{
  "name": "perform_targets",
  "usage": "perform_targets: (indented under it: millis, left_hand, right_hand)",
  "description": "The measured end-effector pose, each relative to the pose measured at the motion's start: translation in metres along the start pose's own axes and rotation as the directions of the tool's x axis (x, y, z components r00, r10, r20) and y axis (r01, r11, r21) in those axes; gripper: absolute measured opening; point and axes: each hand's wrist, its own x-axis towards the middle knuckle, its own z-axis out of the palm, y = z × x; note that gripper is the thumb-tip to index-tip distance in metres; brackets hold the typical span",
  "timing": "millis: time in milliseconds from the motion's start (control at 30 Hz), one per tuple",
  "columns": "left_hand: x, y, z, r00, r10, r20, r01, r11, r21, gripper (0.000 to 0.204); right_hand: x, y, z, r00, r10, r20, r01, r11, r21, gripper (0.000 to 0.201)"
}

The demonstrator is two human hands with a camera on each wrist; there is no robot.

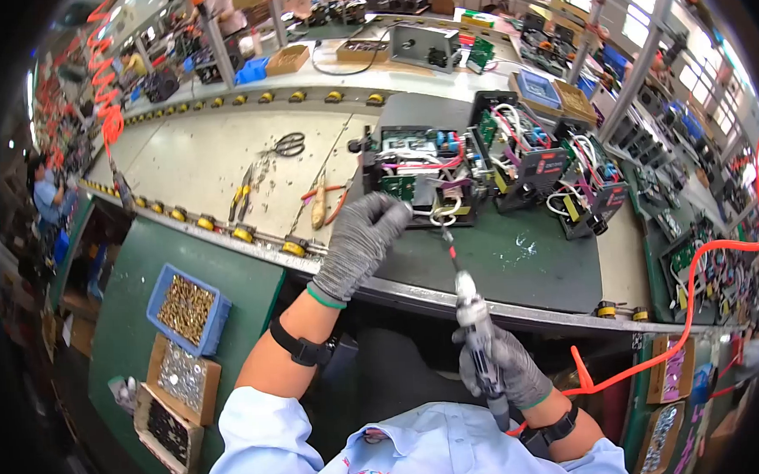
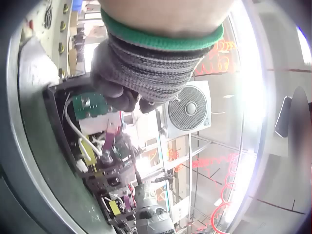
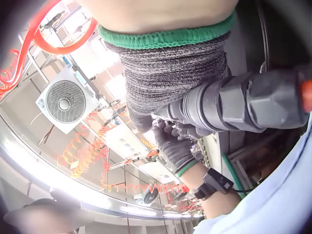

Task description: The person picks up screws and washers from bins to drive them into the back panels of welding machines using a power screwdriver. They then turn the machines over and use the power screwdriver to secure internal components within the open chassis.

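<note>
In the head view the gloved right hand (image 1: 508,367) grips a grey and white power screwdriver (image 1: 475,322), its bit pointing into an opened black unit (image 1: 427,171) with circuit boards and white cables. The screwdriver's dark rear end crosses the right wrist view, beside the gloved right hand (image 3: 170,78). At the unit's near left corner is the gloved left hand (image 1: 367,237), fingers bent toward the white cable loop (image 1: 448,210). The left wrist view shows the left hand (image 2: 141,73) with curled fingers over the unit's green board (image 2: 90,105); whether they hold something small is hidden.
Two more opened units (image 1: 529,167) (image 1: 593,189) stand to the right. Pliers (image 1: 240,196), scissors (image 1: 290,144) and a wooden-handled tool (image 1: 319,204) lie left. A blue bin of brass screws (image 1: 188,309) is at lower left; a red hose (image 1: 639,365) runs right.
</note>
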Motion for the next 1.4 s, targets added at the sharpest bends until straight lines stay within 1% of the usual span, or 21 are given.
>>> perform_targets:
  millis: [67, 100, 167, 200, 267, 300, 400, 433, 500, 633, 700, 833, 967, 1033, 1067, 1100, 1167, 1233, 1300, 1367, 1400]
  left_hand:
    - [0.003, -0.013, -0.016, 0.971, 0.124, -0.205, -0.113, 0.992, 0.063, 0.024]
    - [0.007, -0.019, -0.024, 0.936, 0.203, -0.286, -0.14, 0.964, 0.226, 0.034]
    - [0.013, -0.026, -0.031, 0.914, 0.254, -0.317, -0.041, 0.834, 0.551, 0.056]
    - [0.017, -0.037, -0.032, 0.91, 0.248, -0.331, -0.03, 0.838, 0.546, 0.056]
    - [0.029, -0.059, -0.029, 0.864, 0.45, -0.225, -0.182, 0.696, 0.694, 0.082]
    - [0.034, -0.058, -0.028, 0.864, 0.448, -0.231, -0.177, 0.699, 0.693, 0.082]
    - [0.049, -0.04, -0.022, 0.983, 0.156, -0.098, -0.046, 0.72, 0.693, 0.088]
    - [0.051, -0.035, -0.022, 0.983, 0.159, -0.096, -0.05, 0.722, 0.69, 0.088]
    - [0.056, -0.03, -0.022, 0.995, 0.036, -0.089, 0.028, 0.779, 0.626, 0.089]
    - [0.058, -0.04, -0.02, 0.995, 0.018, -0.103, 0.047, 0.804, 0.593, 0.09]
    - [0.057, -0.044, -0.022, 0.989, 0.118, -0.085, -0.048, 0.813, 0.58, 0.091]
    - [0.058, -0.039, -0.019, 0.995, 0.029, -0.094, 0.03, 0.818, 0.575, 0.089]
    - [0.058, -0.044, -0.018, 0.991, 0.08, -0.109, -0.002, 0.812, 0.584, 0.086]
    - [0.063, -0.052, -0.017, 0.989, 0.097, -0.11, -0.014, 0.81, 0.586, 0.086]
    - [0.064, -0.055, -0.017, 0.988, 0.108, -0.107, -0.025, 0.807, 0.59, 0.085]
    - [0.059, -0.048, -0.018, 0.989, 0.103, -0.103, -0.023, 0.809, 0.588, 0.085]
    - [0.054, -0.033, -0.022, 0.996, 0.053, -0.078, 0.0, 0.825, 0.565, 0.083]
    - [0.06, -0.049, -0.016, 0.989, 0.109, -0.103, -0.03, 0.815, 0.579, 0.081]
    - [0.061, -0.053, -0.016, 0.979, 0.157, -0.133, -0.048, 0.802, 0.596, 0.079]
    - [0.062, -0.053, -0.017, 0.985, 0.136, -0.106, -0.056, 0.835, 0.547, 0.078]
    - [0.061, -0.051, -0.017, 0.988, 0.121, -0.1, -0.047, 0.835, 0.549, 0.08]
  right_hand:
    - [0.017, 0.002, 0.002, 0.999, -0.009, -0.043, 0.009, 1.0, -0.006, 0.076]
    - [0.026, 0.004, 0.002, 0.995, -0.042, -0.089, 0.042, 0.999, 0.005, 0.076]
    - [0.034, 0.005, 0.0, 0.995, -0.049, -0.082, 0.048, 0.999, -0.013, 0.076]
    - [0.037, 0.005, -0.001, 0.995, -0.05, -0.089, 0.05, 0.999, -0.003, 0.076]
    - [0.041, 0.007, 0.0, 0.992, -0.066, -0.104, 0.068, 0.998, 0.018, 0.074]
    - [0.043, 0.007, 0.0, 0.993, -0.061, -0.101, 0.063, 0.998, 0.014, 0.074]
    - [0.047, 0.005, 0.006, 0.99, -0.065, -0.126, 0.067, 0.998, 0.011, 0.071]
    - [0.047, 0.005, 0.007, 0.989, -0.068, -0.13, 0.07, 0.998, 0.007, 0.071]
    - [0.048, 0.004, 0.007, 0.985, -0.085, -0.152, 0.068, 0.991, -0.112, 0.073]
    - [0.047, 0.004, 0.011, 0.983, -0.077, -0.168, 0.057, 0.991, -0.124, 0.071]
    - [0.05, 0.006, 0.01, 0.991, -0.104, -0.084, 0.111, 0.99, 0.083, 0.068]
    - [0.057, 0.009, 0.009, 0.998, -0.068, 0.007, 0.065, 0.971, 0.23, 0.068]
    - [0.056, 0.007, 0.024, 0.991, -0.058, -0.122, 0.063, 0.997, 0.04, 0.067]
    - [0.056, 0.003, 0.028, 0.994, -0.018, 0.108, -0.04, 0.858, 0.512, 0.067]
    - [0.056, -0.006, 0.033, 0.974, -0.018, 0.226, -0.135, 0.753, 0.644, 0.069]
    - [0.051, -0.016, 0.044, 0.975, -0.031, 0.218, -0.135, 0.699, 0.702, 0.071]
    - [0.048, -0.022, 0.048, 0.978, -0.016, 0.209, -0.145, 0.667, 0.731, 0.071]
    - [0.051, -0.015, 0.04, 0.98, -0.002, 0.2, -0.131, 0.75, 0.649, 0.071]
    - [0.056, 0.002, 0.03, 0.995, -0.009, 0.104, -0.051, 0.83, 0.556, 0.072]
    - [0.059, 0.003, 0.03, 0.992, -0.014, 0.124, -0.058, 0.827, 0.559, 0.071]
    - [0.058, -0.001, 0.035, 0.986, -0.015, 0.167, -0.097, 0.764, 0.638, 0.071]
